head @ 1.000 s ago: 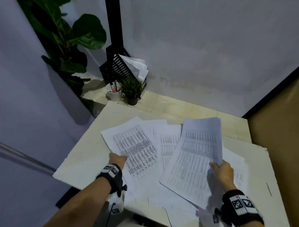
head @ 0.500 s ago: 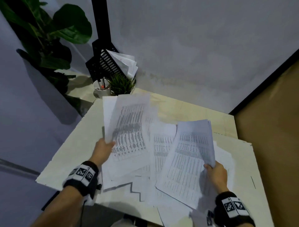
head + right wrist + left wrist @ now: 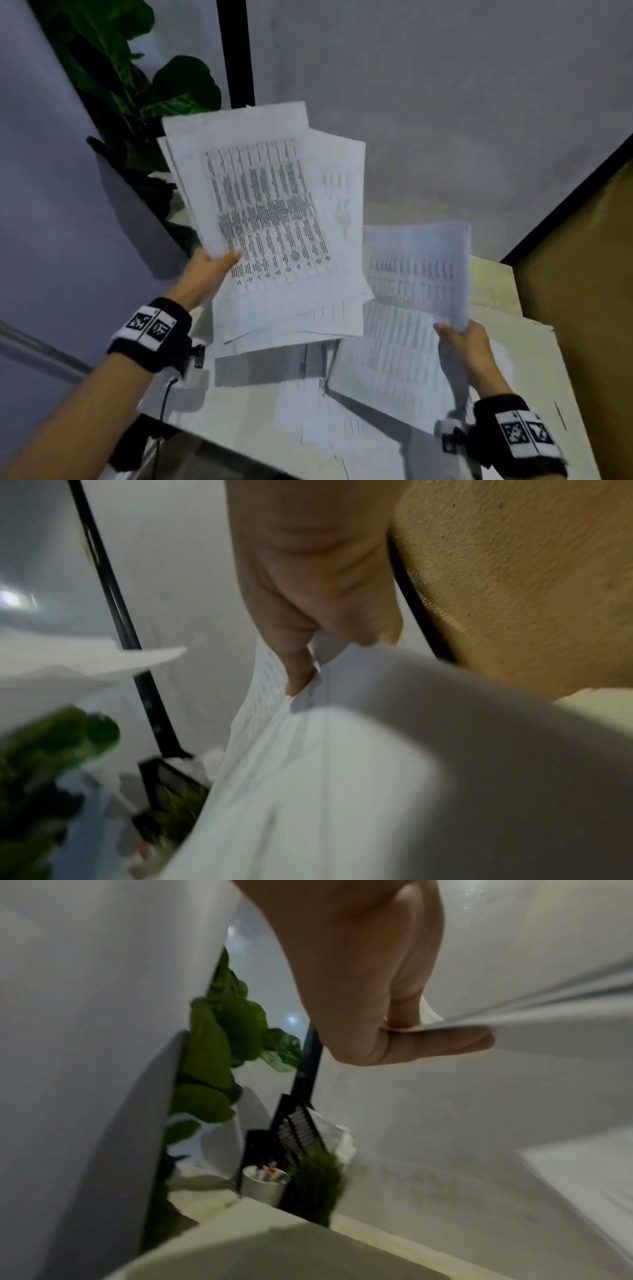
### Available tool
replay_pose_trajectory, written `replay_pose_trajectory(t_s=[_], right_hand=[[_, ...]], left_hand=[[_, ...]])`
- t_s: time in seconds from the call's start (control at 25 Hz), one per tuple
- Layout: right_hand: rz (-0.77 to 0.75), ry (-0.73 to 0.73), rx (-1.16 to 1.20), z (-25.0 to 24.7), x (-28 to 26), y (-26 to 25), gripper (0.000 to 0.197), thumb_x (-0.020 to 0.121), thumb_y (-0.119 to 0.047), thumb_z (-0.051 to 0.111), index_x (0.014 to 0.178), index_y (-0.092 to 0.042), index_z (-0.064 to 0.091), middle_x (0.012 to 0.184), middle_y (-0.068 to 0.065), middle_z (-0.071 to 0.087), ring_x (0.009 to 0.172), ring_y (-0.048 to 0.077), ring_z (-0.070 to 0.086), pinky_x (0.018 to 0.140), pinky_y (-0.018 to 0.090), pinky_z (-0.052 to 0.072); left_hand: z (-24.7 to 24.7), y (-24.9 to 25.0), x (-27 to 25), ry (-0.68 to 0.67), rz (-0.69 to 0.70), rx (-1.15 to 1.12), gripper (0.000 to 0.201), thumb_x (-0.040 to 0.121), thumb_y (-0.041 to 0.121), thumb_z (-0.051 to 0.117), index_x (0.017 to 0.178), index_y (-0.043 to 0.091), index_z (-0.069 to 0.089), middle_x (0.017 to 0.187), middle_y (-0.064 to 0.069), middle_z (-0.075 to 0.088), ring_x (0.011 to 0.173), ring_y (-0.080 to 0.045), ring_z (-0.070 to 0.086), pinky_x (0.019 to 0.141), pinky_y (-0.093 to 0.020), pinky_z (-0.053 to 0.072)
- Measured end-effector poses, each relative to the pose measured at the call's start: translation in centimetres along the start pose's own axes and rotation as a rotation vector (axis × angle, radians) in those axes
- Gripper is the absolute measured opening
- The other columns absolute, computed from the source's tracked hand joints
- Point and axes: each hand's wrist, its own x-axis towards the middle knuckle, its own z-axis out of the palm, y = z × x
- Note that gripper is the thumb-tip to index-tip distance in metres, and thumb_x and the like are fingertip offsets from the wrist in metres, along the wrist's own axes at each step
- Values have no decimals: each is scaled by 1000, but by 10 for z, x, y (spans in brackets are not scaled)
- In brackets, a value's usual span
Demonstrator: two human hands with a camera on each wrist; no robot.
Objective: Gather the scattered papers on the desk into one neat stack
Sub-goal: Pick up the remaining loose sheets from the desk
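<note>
At far left a pale partition panel [image 3: 51, 205] meets a big-leafed plant [image 3: 137, 89], and a black post [image 3: 236, 51] rises against the grey wall [image 3: 445, 102]. The left wrist view shows what stands in that corner: a white cup of pens [image 3: 262, 1187], a small grassy potted plant [image 3: 316, 1185] and a black slotted file holder [image 3: 294, 1129] with paper in it. The left hand [image 3: 209, 270] pinches a loose sheaf of printed sheets [image 3: 270, 219] at its lower left edge, thumb on top and fingers beneath, lifted clear above the cream desk [image 3: 534, 359]. The sheets carry dense tables in columns; the print is too blurred to read. More papers lie flat on the desk [image 3: 308, 411], overlapping, under and between the hands. The right hand [image 3: 462, 346] grips a second bundle [image 3: 411, 308] by its right edge, probably several pages thick, tilted up off the desk. Both wrists wear black bands with white coded marker squares [image 3: 149, 325]. At far right a black frame edges a tan textured wall [image 3: 582, 257]
</note>
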Motion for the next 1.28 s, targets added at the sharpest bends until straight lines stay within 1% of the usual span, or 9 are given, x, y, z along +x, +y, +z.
replay_pose_trajectory(t_s=[0.16,0.24,0.44,0.56,0.68,0.84,0.96,1.16,1.28], right_hand=[[-45,-215,181,16,-6,-39,11,88,-12,56,93,-9,66,84,7,70,84,27,63,82,39,49],[-71,-277,255,20,-14,-53,16,91,-17,53,89,-15,69,74,1,75,74,23,67,70,35,53],[-168,-302,532,11,-24,-66,32,80,-50,51,99,-27,63,90,-6,74,88,13,69,72,25,57],[-315,-228,369,10,-30,-70,23,74,-27,71,94,-23,60,90,-8,67,83,0,65,66,8,51],[-398,-267,401,12,-33,-67,69,53,-57,78,108,-20,58,96,-9,69,86,-1,67,72,15,55],[-379,-44,376,22,-27,-55,41,76,-9,72,112,-8,54,100,7,66,101,27,64,88,40,53],[-282,-7,382,23,-27,-56,25,76,-3,70,98,-8,59,85,6,65,88,30,64,88,49,52],[-521,-146,512,20,-43,-62,34,77,-2,69,106,-19,62,96,-10,71,92,2,66,76,18,53],[-453,-138,500,28,-37,-51,30,76,0,69,96,-22,62,85,-10,73,90,6,68,67,16,53]], left_hand=[[52,-8,-14,-336,-45,-76,39,89,21,54,127,13,50,126,-6,59,116,-23,56,105,-47,41],[72,-2,-21,-487,-67,-121,40,90,17,52,129,12,47,129,-7,56,119,-21,54,106,-43,40],[92,10,-22,-505,-58,-196,33,83,10,61,116,14,56,123,-13,62,111,-23,61,101,-46,45],[97,11,-24,-460,-22,-215,21,78,10,68,96,3,59,85,0,74,83,-9,69,80,-27,56],[100,26,-34,-378,19,-230,18,82,3,62,88,5,45,66,6,56,69,-5,55,50,-5,46],[98,11,-32,-382,-23,-282,31,79,9,67,101,6,45,97,-8,60,79,-4,65,60,-8,52],[94,2,-29,-462,8,-263,43,75,14,71,115,10,55,105,-3,71,95,-14,68,78,-22,56],[89,15,-29,-543,152,-302,45,55,31,79,96,30,61,87,20,74,89,-2,68,72,-15,54],[91,10,-29,-548,158,-335,62,41,47,83,95,27,60,86,17,74,86,-3,69,69,-16,55]])
